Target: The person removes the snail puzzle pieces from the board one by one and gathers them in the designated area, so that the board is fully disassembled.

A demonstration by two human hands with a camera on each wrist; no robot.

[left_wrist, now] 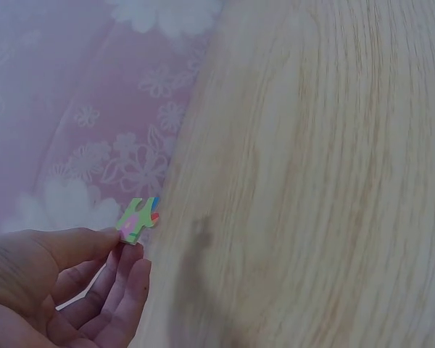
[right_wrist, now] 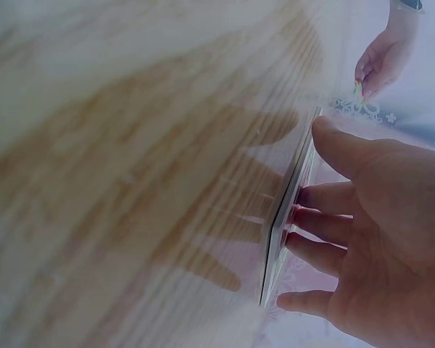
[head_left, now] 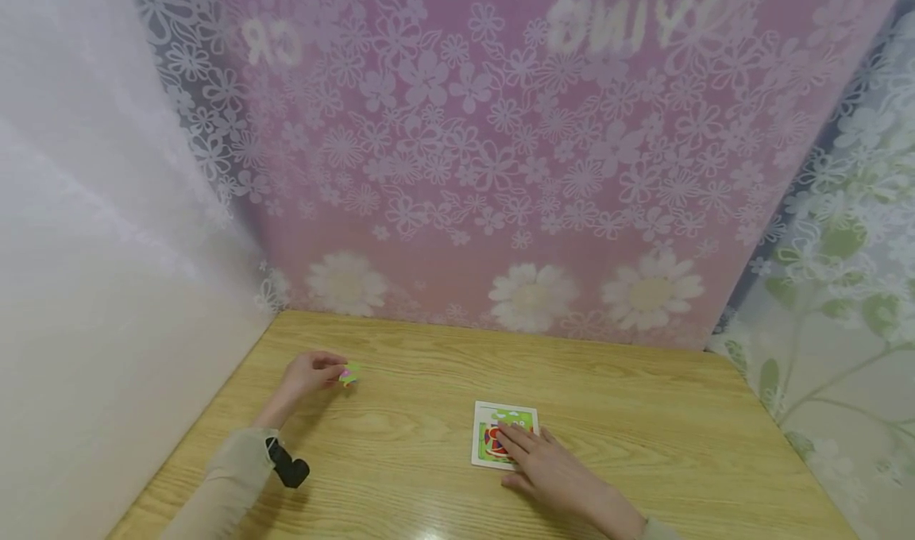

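Between thumb and fingertips my left hand [head_left: 309, 375] pinches a small jigsaw puzzle piece [head_left: 348, 376], held just above the left part of the table. In the left wrist view the puzzle piece [left_wrist: 136, 220] is light green with pink, blue and red patches. My right hand [head_left: 554, 472] rests with its fingers spread on a square puzzle board [head_left: 481, 454] with a white border and a green, red and blue picture. The fingers hide part of that picture. Seen edge-on in the right wrist view, the board [right_wrist: 274, 243] lies flat under the fingertips.
The wooden table [head_left: 407, 365] has a pink flowered curtain [head_left: 457, 167] along its back edge. A pale sheet [head_left: 107, 206] hangs at the left, and a leaf-patterned one [head_left: 843, 302] at the right. A black wrist device [head_left: 288, 464] sits on the left sleeve.
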